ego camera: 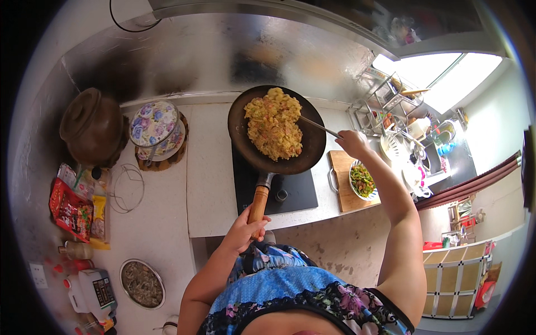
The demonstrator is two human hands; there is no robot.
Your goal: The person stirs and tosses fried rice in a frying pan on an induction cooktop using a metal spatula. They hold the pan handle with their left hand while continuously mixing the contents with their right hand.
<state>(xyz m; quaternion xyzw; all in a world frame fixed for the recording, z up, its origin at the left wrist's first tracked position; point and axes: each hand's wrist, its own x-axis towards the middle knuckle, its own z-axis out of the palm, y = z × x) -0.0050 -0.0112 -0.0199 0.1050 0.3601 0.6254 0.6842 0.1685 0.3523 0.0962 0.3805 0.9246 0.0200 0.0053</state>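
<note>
A dark wok (pixel 240 144) sits over the black induction cooktop (pixel 299 188) on the white counter. My left hand (pixel 247 230) is wrapped around its wooden handle (pixel 258 205). Inside the wok lies a heap of yellow fried rice (pixel 274 125) with small pink and green bits, reaching up toward the far rim. My right hand (pixel 354 142) grips a thin metal-handled cooking utensil (pixel 320 126). The utensil's working end is hidden in or behind the rice. Beneath my right forearm, a white bowl of chopped green vegetables (pixel 362 180) rests on a wooden cutting board (pixel 341 159).
Left of the wok stand a floral enamel pot (pixel 154 123) and a brown clay pot (pixel 83 130). Nearer me are a wire rack (pixel 127 188), food packets (pixel 75 209), a metal bowl of dark food (pixel 142 284) and a plastic jug (pixel 96 291). A dish rack (pixel 389 100) is at right.
</note>
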